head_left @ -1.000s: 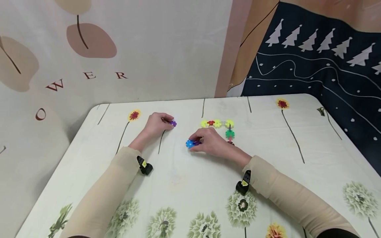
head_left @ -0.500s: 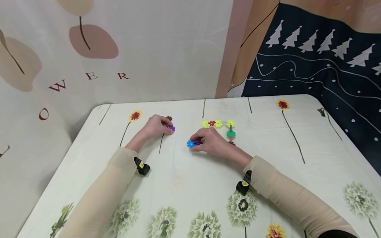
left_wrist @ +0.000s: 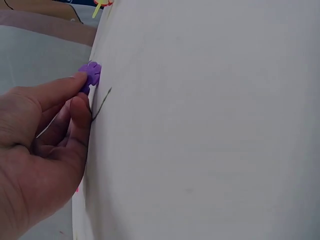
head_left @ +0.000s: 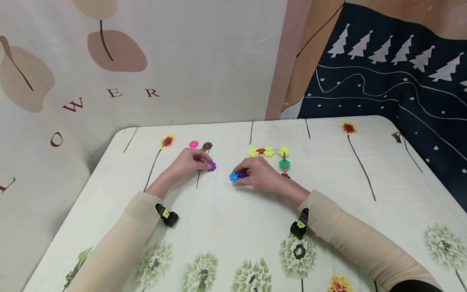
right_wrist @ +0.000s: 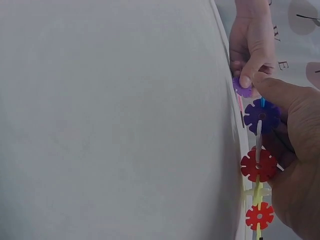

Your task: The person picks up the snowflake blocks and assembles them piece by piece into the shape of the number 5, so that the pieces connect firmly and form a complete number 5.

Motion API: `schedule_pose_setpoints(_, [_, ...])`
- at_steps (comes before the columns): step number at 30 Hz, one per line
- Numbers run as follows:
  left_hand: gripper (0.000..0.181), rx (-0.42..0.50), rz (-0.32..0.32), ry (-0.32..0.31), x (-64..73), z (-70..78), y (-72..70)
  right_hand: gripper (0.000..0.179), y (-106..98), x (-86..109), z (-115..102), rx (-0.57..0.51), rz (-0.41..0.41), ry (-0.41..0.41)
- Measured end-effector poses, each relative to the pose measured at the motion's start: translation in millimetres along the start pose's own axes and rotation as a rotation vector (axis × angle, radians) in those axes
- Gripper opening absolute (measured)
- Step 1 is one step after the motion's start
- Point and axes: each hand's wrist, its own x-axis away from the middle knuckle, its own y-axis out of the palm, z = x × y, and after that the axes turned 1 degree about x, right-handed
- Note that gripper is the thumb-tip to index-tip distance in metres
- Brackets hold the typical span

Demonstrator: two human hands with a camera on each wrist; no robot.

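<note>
Between thumb and fingertips my left hand (head_left: 187, 163) pinches a purple notched plastic disc (head_left: 211, 166), held on edge just left of the right hand. My right hand (head_left: 258, 173) grips the end of a chain of interlocking discs; a bright blue disc (head_left: 234, 177) sticks out past its fingertips. In the right wrist view, a dark purple disc (right_wrist: 262, 116) and a red disc (right_wrist: 258, 165) of that chain show beside the hand. The chain's far part runs behind it, with a green disc (head_left: 284, 164) and a yellow disc (head_left: 252, 152). The right hand hides some discs.
A loose pink disc (head_left: 193, 144) and a brown disc (head_left: 207, 146) lie beyond the left hand. The table (head_left: 219, 227) wears a white cloth with printed flowers. A patterned fabric wall (head_left: 204, 73) stands behind its far edge.
My left hand has drawn the purple disc toward me from farther back, uncovering the brown and pink discs. My right hand stays almost in place with the chain.
</note>
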Motion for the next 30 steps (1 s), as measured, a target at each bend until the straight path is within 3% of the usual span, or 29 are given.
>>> schedule_pose_setpoints(5, [0.016,0.052,-0.009,0.026,4.8,1.3,5.3,0.032,0,0.7,0,-0.005,-0.016,0.007])
schedule_pose_setpoints(18, [0.016,0.162,-0.164,0.088,14.2,17.4,19.4,0.033,1,1.8,2,0.003,-0.014,-0.018])
schedule_pose_setpoints(30, [0.014,0.242,-0.219,0.11,14.0,22.3,24.9,0.031,2,1.4,1,-0.003,-0.006,-0.053])
